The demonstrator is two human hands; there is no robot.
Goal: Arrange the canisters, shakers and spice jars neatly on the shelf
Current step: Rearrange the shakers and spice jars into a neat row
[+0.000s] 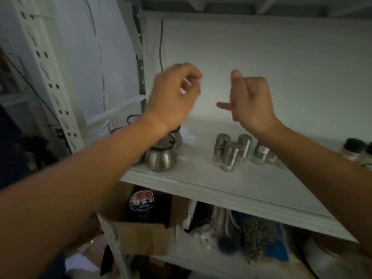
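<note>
Both my hands are raised above the white shelf (205, 178), clear of everything on it. My left hand (173, 97) is curled, pinching a small white stick-like piece (184, 87); it is blurred. My right hand (249, 97) has its fingers mostly curled, thumb up, with nothing in it. Below my left wrist stands a round steel canister (161, 159), with a second canister (176, 135) behind it. Several steel shakers (229, 156) cluster mid-shelf under my right wrist. Dark-lidded spice jars (353, 149) stand at the far right edge.
A perforated white upright (50, 81) and hanging cables (161, 45) are on the left. On the lower shelf sit a cardboard box (141, 234) holding a black round tin (142, 201) and several bags (259, 238).
</note>
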